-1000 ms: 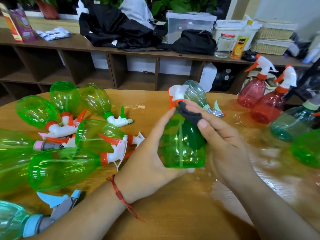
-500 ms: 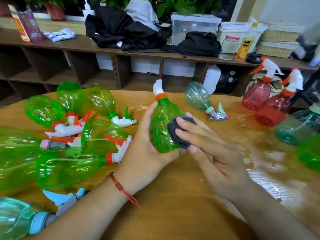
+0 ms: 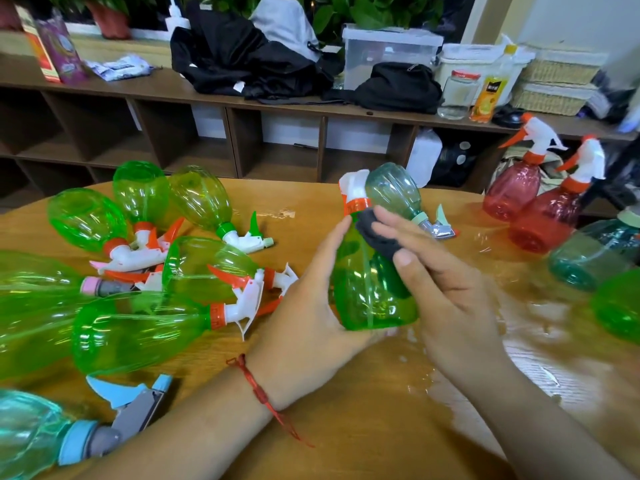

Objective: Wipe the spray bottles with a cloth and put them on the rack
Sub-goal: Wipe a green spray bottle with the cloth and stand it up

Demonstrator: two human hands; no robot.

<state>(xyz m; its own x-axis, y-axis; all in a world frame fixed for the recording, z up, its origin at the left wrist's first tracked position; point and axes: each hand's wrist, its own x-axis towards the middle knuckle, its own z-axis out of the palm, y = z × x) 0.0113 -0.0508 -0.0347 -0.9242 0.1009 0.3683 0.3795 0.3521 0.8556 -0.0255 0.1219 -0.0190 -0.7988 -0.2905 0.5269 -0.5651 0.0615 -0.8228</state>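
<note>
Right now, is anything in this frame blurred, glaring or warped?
Head view: slight motion blur on the right hand and cloth; bright glints on the bottle in the left hand; wet glare smears the table at right; wide-angle bows the shelf; far-right edge soft.

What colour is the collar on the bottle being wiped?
Orange collar below a white trigger head, seen in the head view.

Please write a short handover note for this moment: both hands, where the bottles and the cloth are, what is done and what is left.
Left hand grips the upright green bottle. Right hand holds the dark cloth against its shoulder.
Done: cannot tell; two red bottles stand at the right.
Left: finish this wipe, then the green bottles lying at the left; none racked in view.
</note>
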